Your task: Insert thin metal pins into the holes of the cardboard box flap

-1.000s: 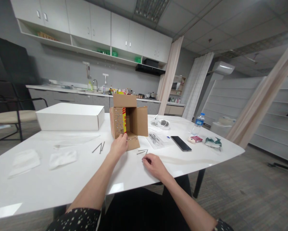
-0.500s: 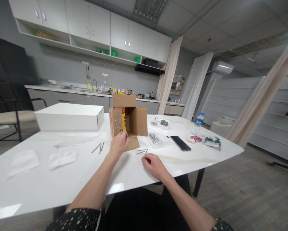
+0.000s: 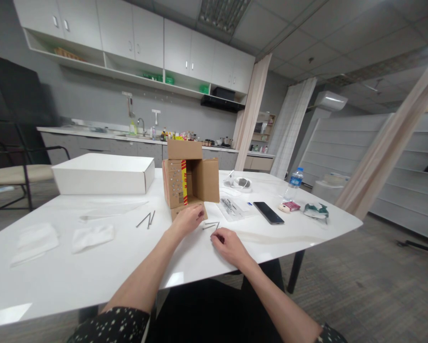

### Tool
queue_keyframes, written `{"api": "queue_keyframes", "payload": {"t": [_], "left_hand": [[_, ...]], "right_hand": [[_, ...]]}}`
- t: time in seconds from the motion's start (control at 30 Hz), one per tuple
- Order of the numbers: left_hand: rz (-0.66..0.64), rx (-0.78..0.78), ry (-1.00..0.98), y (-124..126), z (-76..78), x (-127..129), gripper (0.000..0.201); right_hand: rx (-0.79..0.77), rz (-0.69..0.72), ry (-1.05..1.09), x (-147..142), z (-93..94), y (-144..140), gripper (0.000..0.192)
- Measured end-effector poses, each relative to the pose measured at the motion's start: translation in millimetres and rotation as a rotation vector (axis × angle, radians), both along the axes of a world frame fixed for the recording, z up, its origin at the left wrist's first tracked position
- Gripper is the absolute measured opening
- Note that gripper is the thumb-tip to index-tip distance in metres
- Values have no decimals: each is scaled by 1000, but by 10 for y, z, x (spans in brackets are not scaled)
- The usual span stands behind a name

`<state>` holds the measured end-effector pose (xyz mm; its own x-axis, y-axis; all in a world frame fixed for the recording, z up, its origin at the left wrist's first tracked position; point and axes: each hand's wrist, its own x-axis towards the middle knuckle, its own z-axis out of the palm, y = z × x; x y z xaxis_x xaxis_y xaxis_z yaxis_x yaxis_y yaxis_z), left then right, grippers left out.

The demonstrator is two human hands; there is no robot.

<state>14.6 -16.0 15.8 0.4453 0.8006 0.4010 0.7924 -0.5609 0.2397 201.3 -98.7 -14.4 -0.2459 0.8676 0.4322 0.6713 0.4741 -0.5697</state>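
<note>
An opened cardboard box [image 3: 210,181] lies on its side with its mouth facing me and its flaps spread. Small shiny pieces dot its left flap [image 3: 176,183]. Over the bottom flap hangs my left hand [image 3: 189,217], fingers curled together at the tips; anything in them is hidden. My right hand [image 3: 230,244] rests on the table with curled fingers, and I cannot make out anything inside. Just beyond its fingertips lie a few long nails [image 3: 211,224]. More long nails [image 3: 149,219] sit to the left of the box.
A white box [image 3: 103,176] stands at the left, with white cloths [image 3: 92,237] in front. To the right are a clear plastic packet [image 3: 231,209], a black phone [image 3: 268,213], a pink-and-white item [image 3: 289,206], a green-and-white wrapper [image 3: 315,211] and a water bottle [image 3: 295,183].
My left hand has moved right and down, away from the box's left flap, uncovering that flap's lower part. My right hand stays in place.
</note>
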Motion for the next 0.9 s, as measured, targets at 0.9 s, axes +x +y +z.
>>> {"api": "queue_keyframes", "payload": {"t": [0.9], "left_hand": [[-105,-77,16,-21,-61,110,18]], "right_hand": [[-2,0,14,-6,-8,7,16]]}}
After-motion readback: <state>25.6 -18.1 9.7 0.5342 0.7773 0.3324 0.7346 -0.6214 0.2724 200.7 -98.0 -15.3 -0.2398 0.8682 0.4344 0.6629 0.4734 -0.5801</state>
